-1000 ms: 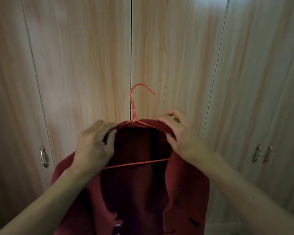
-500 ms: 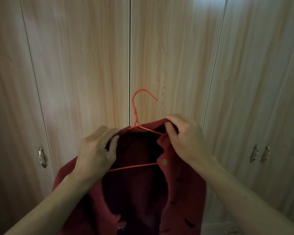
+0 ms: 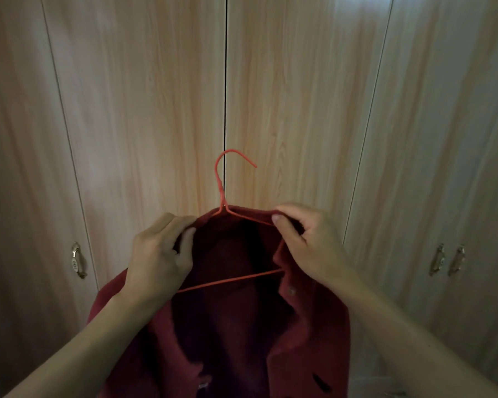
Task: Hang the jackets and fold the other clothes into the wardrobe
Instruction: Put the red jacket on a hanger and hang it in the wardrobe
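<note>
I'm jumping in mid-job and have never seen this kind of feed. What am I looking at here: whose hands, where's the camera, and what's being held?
There is no machine. A person works with bare hands, and the single picture comes from a camera worn on their head, looking forward and down. The left hand and right hand each grip the collar of a red jacket draped on a thin red wire hanger, whose hook pokes up free, hooked on nothing. No table shows. Behind are closed wooden wardrobe doors with metal handles. The jacket is not yet hung inside.
</note>
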Action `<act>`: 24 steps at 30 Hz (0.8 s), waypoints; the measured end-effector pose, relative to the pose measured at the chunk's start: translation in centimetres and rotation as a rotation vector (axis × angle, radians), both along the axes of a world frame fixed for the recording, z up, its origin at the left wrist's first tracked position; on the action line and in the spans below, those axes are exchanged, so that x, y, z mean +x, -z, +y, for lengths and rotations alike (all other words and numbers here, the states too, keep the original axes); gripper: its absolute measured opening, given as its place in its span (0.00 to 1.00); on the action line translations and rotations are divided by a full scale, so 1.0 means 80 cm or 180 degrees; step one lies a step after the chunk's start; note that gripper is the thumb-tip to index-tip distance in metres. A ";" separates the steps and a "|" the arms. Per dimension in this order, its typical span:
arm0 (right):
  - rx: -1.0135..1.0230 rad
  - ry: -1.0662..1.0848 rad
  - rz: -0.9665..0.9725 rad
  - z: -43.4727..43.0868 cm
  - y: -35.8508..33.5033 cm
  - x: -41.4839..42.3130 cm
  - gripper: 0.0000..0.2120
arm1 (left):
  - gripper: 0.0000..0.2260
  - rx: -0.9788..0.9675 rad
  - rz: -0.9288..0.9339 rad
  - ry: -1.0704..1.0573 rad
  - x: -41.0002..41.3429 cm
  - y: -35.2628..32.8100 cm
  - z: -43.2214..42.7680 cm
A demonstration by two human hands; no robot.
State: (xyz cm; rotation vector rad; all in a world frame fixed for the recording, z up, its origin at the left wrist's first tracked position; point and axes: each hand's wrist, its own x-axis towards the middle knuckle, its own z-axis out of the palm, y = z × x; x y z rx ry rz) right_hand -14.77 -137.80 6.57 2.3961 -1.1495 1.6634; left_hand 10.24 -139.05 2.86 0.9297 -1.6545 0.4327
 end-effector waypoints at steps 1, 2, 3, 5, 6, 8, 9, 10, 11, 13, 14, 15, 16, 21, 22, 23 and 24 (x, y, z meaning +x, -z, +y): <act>-0.0041 -0.0009 0.0265 0.001 0.006 -0.001 0.09 | 0.06 0.0020 0.0044 -0.0037 0.001 -0.001 -0.001; -0.0058 0.0023 0.0526 0.001 0.012 -0.001 0.10 | 0.06 0.0027 0.0075 -0.0063 0.002 -0.003 -0.002; -0.0034 0.0077 0.0744 0.000 0.017 -0.001 0.12 | 0.06 0.0014 0.0098 -0.0074 0.003 -0.004 -0.002; 0.0028 0.0102 0.0905 0.000 0.020 -0.001 0.16 | 0.06 -0.0034 0.0125 -0.0046 0.004 -0.006 -0.001; 0.0036 0.0041 0.0820 -0.001 0.019 -0.002 0.16 | 0.06 -0.0064 0.0119 -0.0017 0.004 -0.007 0.000; 0.0067 -0.0126 0.0573 -0.006 0.014 -0.005 0.14 | 0.06 -0.0124 0.0076 0.0032 0.005 -0.007 0.001; 0.0092 -0.0137 0.0538 -0.009 0.011 -0.007 0.14 | 0.06 -0.0142 0.0048 0.0048 0.006 -0.008 0.001; 0.0090 -0.0087 0.0590 -0.013 0.008 -0.008 0.15 | 0.07 -0.0151 0.0020 0.0068 0.006 -0.008 0.002; 0.0067 0.0014 0.0703 -0.017 0.006 -0.009 0.14 | 0.07 -0.0155 -0.0003 0.0093 0.007 -0.009 0.002; 0.0072 0.0185 0.0826 -0.026 0.007 -0.008 0.10 | 0.07 -0.0139 -0.0039 0.0137 0.009 -0.010 0.003; 0.0079 0.0216 0.0809 -0.029 0.009 -0.007 0.07 | 0.06 -0.0119 -0.0061 0.0160 0.011 -0.010 0.003; 0.0057 0.0222 0.0770 -0.031 0.011 -0.004 0.05 | 0.06 -0.0094 -0.0087 0.0187 0.012 -0.009 0.004; 0.0005 0.0220 0.0717 -0.032 0.014 -0.001 0.03 | 0.07 -0.0063 -0.0117 0.0217 0.014 -0.008 0.004; -0.0306 0.0270 0.0450 -0.037 0.033 0.016 0.01 | 0.08 0.0173 -0.0261 0.0317 0.028 -0.002 0.002; -0.0336 0.0285 0.0430 -0.037 0.037 0.021 0.01 | 0.08 0.0220 -0.0277 0.0328 0.031 0.001 0.002; -0.0363 0.0303 0.0422 -0.038 0.040 0.025 0.02 | 0.08 0.0263 -0.0284 0.0344 0.035 0.004 0.002; -0.0379 0.0322 0.0413 -0.038 0.044 0.030 0.02 | 0.08 0.0309 -0.0279 0.0359 0.038 0.007 0.003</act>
